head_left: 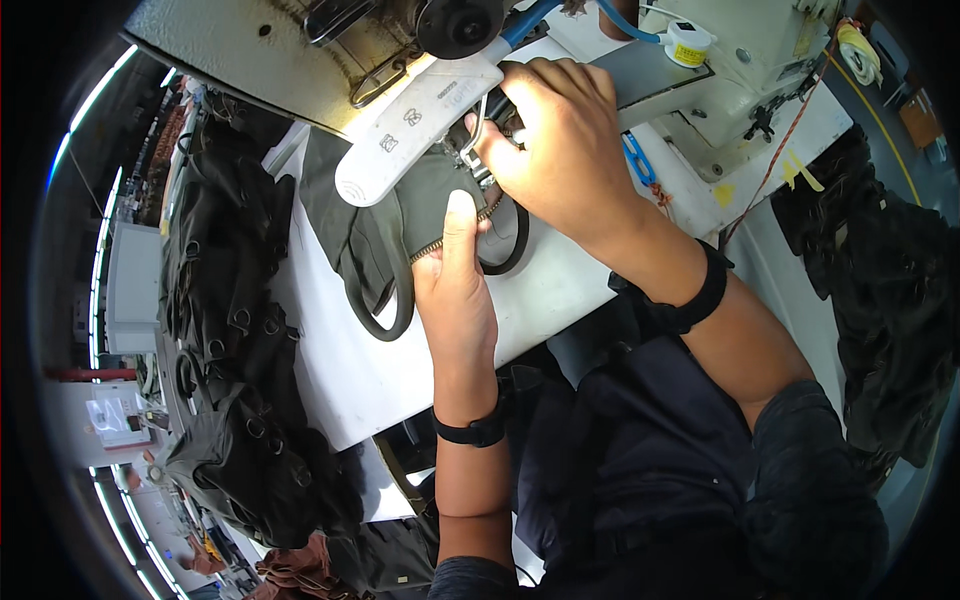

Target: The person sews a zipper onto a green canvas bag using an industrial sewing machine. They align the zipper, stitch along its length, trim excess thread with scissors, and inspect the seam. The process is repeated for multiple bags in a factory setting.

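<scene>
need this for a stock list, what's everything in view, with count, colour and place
sewing machine: at least one, pale, top
rounded bar: one, white, over the cloth
cloth piece: one, dark grey-green, under the bar
zip: one, brassy teeth, on the cloth
small tool: one, blue, right of the right hand
round container: one, white with yellow label, upper right
hose: one, blue, top
table: one, white, centre
cloth piles: uncountable, dark, left and right
strip lights: several, white, far left
wristbands: two, black, each wrist
hands: two, bare, left pinching cloth, right beside the bar
</scene>
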{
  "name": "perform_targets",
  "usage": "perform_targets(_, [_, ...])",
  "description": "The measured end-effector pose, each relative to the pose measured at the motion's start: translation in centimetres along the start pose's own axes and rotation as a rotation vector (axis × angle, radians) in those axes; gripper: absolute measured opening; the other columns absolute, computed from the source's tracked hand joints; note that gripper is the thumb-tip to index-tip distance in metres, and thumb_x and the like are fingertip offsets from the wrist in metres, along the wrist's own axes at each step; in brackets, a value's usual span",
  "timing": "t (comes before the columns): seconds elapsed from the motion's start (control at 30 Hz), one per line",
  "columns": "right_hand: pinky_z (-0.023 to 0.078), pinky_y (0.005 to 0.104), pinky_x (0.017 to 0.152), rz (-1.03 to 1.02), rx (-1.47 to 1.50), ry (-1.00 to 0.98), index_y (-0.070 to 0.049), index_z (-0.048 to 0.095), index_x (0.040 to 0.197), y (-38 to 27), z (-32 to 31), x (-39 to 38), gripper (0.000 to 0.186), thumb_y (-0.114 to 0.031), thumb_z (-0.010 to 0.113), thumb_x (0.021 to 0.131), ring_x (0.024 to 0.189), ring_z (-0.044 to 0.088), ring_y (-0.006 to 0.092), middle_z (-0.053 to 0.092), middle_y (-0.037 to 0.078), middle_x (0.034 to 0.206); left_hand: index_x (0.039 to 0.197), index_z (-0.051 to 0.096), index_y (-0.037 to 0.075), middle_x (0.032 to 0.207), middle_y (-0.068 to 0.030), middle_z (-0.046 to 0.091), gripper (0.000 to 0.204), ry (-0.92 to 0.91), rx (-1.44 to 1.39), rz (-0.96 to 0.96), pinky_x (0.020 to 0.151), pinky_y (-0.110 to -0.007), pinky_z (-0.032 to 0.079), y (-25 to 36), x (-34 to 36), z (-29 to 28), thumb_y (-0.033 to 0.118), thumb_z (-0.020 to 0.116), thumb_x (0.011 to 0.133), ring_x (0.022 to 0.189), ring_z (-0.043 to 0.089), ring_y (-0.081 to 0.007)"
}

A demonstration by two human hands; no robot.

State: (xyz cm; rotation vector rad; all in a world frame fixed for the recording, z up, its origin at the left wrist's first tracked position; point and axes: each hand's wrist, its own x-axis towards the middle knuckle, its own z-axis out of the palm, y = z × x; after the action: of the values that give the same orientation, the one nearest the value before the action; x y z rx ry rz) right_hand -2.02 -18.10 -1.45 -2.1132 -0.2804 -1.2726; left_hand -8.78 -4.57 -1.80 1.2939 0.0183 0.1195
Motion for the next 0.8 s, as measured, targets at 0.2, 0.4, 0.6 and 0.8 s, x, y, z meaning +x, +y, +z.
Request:
perform_targets(0.2, [0.041, 0.0404, 0.094, 0.017, -0.023, -0.033, -0.005, 0.075, 0.107, -0.3, -0.3, 0.0, 0.03, -0.019, 0.074, 0.08, 0.093, 0.063, 0.0273, 0.071, 0.01, 0.09, 0.092, 0.069, 0.0, 0.099, -0.0059, 0.068, 0.029, -0.024, -0.03, -0.011, 0.107, -0.038, 0.048, -0.5, 0.5, -0.7, 0.024, 0.064, 0.108, 0.098, 0.063, -0.0147])
perform_targets(0.4, [0.043, 0.0409, 0.092, -0.011, -0.011, -0.007, -0.005, 0.074, 0.107, -0.2, -0.1, -0.1, 0.031, -0.019, 0.075, 0.079, 0.092, 0.063, 0.0275, 0.07, 0.009, 0.088, 0.101, 0.07, 0.0, 0.103, -0.0028, 0.069, 0.031, 0.015, 0.158, -0.054, 0.094, -0.029, 0.046, -1.3, -0.5, -1.6, 0.029, 0.062, 0.108, 0.095, 0.06, -0.0109])
perform_targets(0.6, [0.042, 0.0414, 0.091, -0.003, -0.013, 0.02, -0.005, 0.074, 0.104, -0.1, 0.1, -0.4, 0.028, -0.018, 0.075, 0.079, 0.092, 0.062, 0.0281, 0.068, 0.009, 0.087, 0.096, 0.069, 0.0, 0.087, -0.0058, 0.068, 0.011, 0.028, 0.781, 0.386, 0.066, -0.025, 0.046, 2.9, -5.9, 0.0, 0.01, 0.07, 0.1, 0.073, 0.056, -0.0115])
perform_targets(0.8, [0.042, 0.0409, 0.091, -0.018, -0.01, 0.0, -0.006, 0.074, 0.107, 0.0, -0.1, -0.2, 0.03, -0.02, 0.076, 0.081, 0.092, 0.062, 0.0269, 0.069, 0.008, 0.088, 0.087, 0.071, -0.003, 0.055, -0.0047, 0.052, 0.023, 0.091, 1.01, 0.267, 0.056, -0.032, 0.04, 5.9, -0.6, 1.4, 0.018, 0.076, 0.095, 0.051, 0.043, -0.016])
